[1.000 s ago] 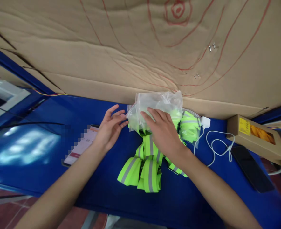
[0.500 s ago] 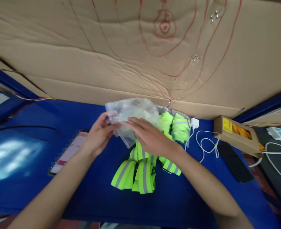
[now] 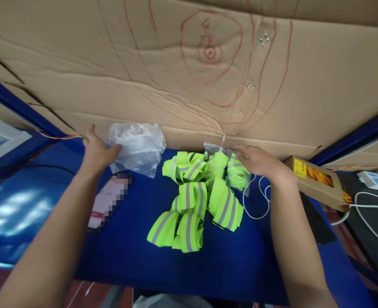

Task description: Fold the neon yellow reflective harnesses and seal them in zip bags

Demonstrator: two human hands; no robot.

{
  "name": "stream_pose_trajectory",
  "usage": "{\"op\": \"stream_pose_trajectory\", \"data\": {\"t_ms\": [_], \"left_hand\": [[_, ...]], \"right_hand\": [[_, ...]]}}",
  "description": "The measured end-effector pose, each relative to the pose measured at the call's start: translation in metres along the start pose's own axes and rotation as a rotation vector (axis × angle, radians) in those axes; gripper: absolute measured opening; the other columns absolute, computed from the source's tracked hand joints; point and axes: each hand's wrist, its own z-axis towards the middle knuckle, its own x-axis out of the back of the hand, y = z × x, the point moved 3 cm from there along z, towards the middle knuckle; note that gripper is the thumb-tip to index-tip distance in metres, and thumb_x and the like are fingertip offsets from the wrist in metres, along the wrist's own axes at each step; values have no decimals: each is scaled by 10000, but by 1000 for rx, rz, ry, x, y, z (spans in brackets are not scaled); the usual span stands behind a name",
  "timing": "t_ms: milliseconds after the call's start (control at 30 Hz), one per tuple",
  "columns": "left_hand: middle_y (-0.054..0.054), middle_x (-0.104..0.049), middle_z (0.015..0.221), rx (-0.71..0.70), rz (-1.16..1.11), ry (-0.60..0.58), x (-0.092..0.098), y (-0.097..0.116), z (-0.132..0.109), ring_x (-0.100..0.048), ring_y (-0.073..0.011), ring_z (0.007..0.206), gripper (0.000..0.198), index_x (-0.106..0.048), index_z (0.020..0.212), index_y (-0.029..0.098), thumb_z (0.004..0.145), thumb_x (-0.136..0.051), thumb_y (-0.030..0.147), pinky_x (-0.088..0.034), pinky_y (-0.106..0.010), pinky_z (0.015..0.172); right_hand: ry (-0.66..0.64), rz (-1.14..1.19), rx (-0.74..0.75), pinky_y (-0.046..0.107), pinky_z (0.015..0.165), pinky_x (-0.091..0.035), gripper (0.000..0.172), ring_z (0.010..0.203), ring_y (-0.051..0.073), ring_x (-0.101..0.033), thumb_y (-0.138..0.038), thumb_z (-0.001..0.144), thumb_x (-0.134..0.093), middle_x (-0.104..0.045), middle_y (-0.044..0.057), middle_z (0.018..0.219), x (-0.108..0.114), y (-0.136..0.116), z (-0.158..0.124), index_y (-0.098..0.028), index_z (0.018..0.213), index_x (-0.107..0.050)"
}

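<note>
My left hand is open with thumb and fingers apart, at the left edge of a clear plastic bag. The thumb overlaps the bag; whether it touches is unclear. My right hand is open, fingers stretched leftward over the upper edge of a clear bag of bright yellow-green reflective bands. A second bagged bundle of bands lies beside it. Several loose rolled reflective bands with grey stripes lie in the middle of the blue table.
A phone lies right of my left forearm. A white cable, a dark phone partly behind my right arm, and a cardboard box with orange contents are at the right. A cardboard wall with red drawn rings stands behind.
The clear plastic bag has gone from both hands to the back left of the table. My left hand has moved left and opened; my right has moved right, uncovering more loose bands.
</note>
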Motion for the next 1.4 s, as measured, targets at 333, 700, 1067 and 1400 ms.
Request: {"op": "stream_pose_trajectory", "data": {"t_ms": [333,700,1067,1400], "left_hand": [[-90,-488,1596,-784,182,-541,-42,181,-232,-513,-384,1419,630,-511,1504,389,905,-702,440,-395,-629,1188],[-183,-487,1584,-953,450,-563,-89,164,-217,-483,-369,1447,482,-570,1445,250,986,-628,383,-240,-611,1228],[-132,-584,1509,-817,-150,-983,-86,192,-244,-650,-240,1273,511,-446,1532,149,1034,-520,238,-557,-371,1061],[-79,-755,942,65,-857,-1111,-82,174,-215,-725,-151,860,248,-688,1012,155,1056,-491,298,-590,-280,796]], "right_hand": [[-9,-56,-66,452,1118,-455,493,1364,361,-572,-377,1023,-502,-622,186,1443,-7,24,9,-140,1445,-598],[-99,1,-111,449,1052,-459,624,1261,360,-621,-472,881,-747,-650,168,1400,-21,23,24,-154,1396,-595],[607,145,165,273,608,-355,344,611,132,-488,-488,848,-808,-568,-30,690,43,-60,-40,-206,920,-625],[830,462,239,269,583,-416,268,656,123,-522,-323,892,-785,-572,-20,785,12,-93,-67,-219,849,-542]]}}
